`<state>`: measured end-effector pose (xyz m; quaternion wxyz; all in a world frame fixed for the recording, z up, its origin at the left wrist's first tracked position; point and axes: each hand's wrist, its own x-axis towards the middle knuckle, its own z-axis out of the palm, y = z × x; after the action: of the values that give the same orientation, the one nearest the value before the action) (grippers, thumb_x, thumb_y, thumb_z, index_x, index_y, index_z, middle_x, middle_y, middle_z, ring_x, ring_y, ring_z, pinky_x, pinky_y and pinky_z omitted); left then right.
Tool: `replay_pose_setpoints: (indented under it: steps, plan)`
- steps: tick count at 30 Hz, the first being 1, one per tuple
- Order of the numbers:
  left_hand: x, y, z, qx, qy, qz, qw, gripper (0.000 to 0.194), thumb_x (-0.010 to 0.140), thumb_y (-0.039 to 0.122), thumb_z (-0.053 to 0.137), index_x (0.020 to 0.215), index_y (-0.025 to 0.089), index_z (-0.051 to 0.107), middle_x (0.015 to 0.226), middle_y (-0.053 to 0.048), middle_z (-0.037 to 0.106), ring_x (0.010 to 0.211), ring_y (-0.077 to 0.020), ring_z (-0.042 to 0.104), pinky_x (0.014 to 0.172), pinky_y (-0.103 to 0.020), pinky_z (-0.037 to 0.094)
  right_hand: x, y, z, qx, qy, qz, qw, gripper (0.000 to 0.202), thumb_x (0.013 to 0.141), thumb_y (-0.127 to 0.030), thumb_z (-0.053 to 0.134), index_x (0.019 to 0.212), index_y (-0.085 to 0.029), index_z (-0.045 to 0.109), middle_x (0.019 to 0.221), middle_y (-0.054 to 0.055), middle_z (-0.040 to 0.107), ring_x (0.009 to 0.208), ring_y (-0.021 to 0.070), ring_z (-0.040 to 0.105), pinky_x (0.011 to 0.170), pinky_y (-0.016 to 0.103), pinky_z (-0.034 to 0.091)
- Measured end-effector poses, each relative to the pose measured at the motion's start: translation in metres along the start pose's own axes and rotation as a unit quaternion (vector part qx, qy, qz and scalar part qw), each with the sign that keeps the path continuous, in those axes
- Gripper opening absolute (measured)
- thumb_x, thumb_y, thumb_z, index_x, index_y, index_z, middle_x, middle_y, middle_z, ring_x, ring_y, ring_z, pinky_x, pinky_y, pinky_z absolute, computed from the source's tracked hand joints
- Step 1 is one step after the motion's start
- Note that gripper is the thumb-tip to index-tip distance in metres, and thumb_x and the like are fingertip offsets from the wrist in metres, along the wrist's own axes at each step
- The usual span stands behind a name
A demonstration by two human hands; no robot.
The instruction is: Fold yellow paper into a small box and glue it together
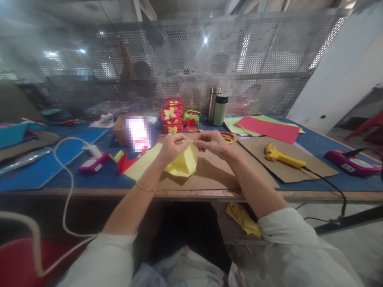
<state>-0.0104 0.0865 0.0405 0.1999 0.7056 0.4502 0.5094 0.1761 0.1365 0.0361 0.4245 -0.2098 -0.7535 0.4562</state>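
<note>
From where I stand, glossy blue sheets point(86, 149) lie at the far left of the bench, and beside them sits a boxy purple power block point(93, 163), a white plug in its top, its small label too blurred to read. Crumpled red paper point(127, 163) rests next, near a brown cardboard box point(120, 133) with a glaring, blurred screen against it. In the middle, the left hand point(176, 146) pinches the top of a creased, faceted piece of yellow paper point(184, 161), held up over a flat cardboard sheet point(215, 175); the right hand point(213, 141) grips the same upper edge between its fingertips. Behind them stand little red boxes point(172, 115) with yellow bows, then a matte green flask point(220, 111) with a black lid. Rightward lie a smooth red sheet point(271, 129), a yellow plastic glue gun point(283, 156) on brown cardboard, and another purple block point(351, 163), its label unreadable too.
</note>
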Motion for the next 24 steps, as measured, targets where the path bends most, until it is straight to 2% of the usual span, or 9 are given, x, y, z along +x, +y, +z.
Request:
replay_pose_setpoints:
  steps: [10,13,16,24]
  plan:
    - [-0.0006,-0.0008,0.0006,-0.014,0.006,-0.007,1.000,0.018,0.077,0.032,0.065,0.067,0.018,0.066,0.065,0.000,0.060,0.064,-0.0141,0.051,0.063,-0.028,0.042,-0.0010,0.0008,-0.0003,-0.052,-0.004,-0.011,0.999,0.046,0.075,-0.062,0.074,0.070,-0.017,0.065,0.059,0.000,0.059,0.053,0.0104,0.051,0.051,0.025,0.041]
    - [-0.0004,-0.0035,0.0021,-0.023,0.030,-0.016,0.999,0.017,0.076,0.032,0.065,0.066,0.019,0.064,0.065,0.001,0.058,0.064,-0.0140,0.051,0.062,-0.027,0.043,-0.0015,0.0005,0.0016,-0.095,0.021,-0.043,0.994,0.041,0.077,-0.058,0.073,0.077,-0.017,0.066,0.067,0.001,0.062,0.058,0.0115,0.052,0.055,0.025,0.043]
    - [0.0001,-0.0063,0.0034,-0.025,0.049,-0.026,0.998,0.015,0.075,0.029,0.065,0.065,0.019,0.063,0.065,0.001,0.058,0.065,-0.0139,0.052,0.061,-0.027,0.043,-0.0013,0.0024,0.0039,-0.162,0.058,-0.084,0.981,0.035,0.078,-0.052,0.074,0.076,-0.019,0.063,0.069,0.000,0.063,0.060,0.0115,0.050,0.057,0.025,0.041]
    - [-0.0003,-0.0023,0.0027,-0.014,0.006,-0.025,1.000,0.014,0.077,0.029,0.063,0.068,0.018,0.066,0.066,0.001,0.061,0.064,-0.0135,0.052,0.063,-0.027,0.044,-0.0014,0.0062,0.0059,-0.171,0.057,-0.099,0.979,0.029,0.081,-0.047,0.069,0.077,-0.019,0.063,0.072,0.002,0.064,0.063,0.0126,0.052,0.061,0.026,0.043]
